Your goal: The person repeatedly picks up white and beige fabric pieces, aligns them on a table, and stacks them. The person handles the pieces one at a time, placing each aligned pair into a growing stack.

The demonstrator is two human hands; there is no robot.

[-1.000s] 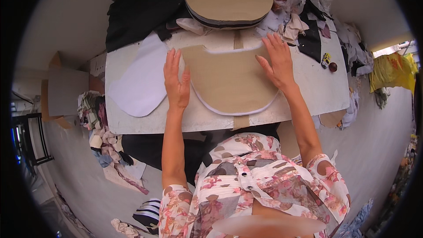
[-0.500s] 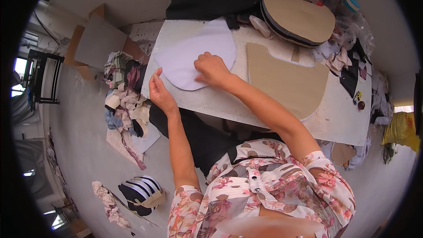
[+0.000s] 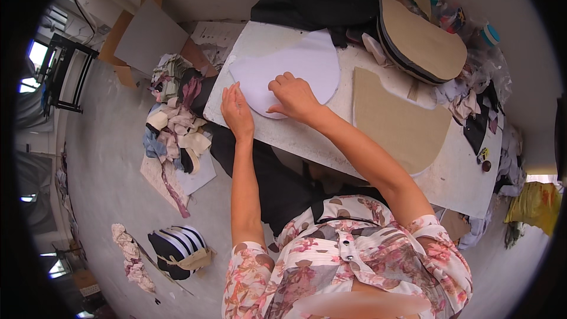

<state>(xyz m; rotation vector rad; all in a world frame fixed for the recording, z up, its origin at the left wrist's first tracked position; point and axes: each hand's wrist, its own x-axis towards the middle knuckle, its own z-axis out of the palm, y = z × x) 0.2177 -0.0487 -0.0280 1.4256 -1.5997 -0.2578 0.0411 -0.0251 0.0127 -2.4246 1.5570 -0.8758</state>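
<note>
Brown cardboard box (image 3: 139, 38) — flattened, maybe — top-left floor.

Your left hand (image 3: 236, 112) lies flat at the near edge of the white table (image 3: 307, 142), fingertips touching the white rounded fabric piece (image 3: 295, 65). Your right hand (image 3: 293, 95) rests curled on that same piece. A tan panel (image 3: 396, 118) lies apart to the right, fabric scraps (image 3: 174, 130) heaped on the floor.
</note>
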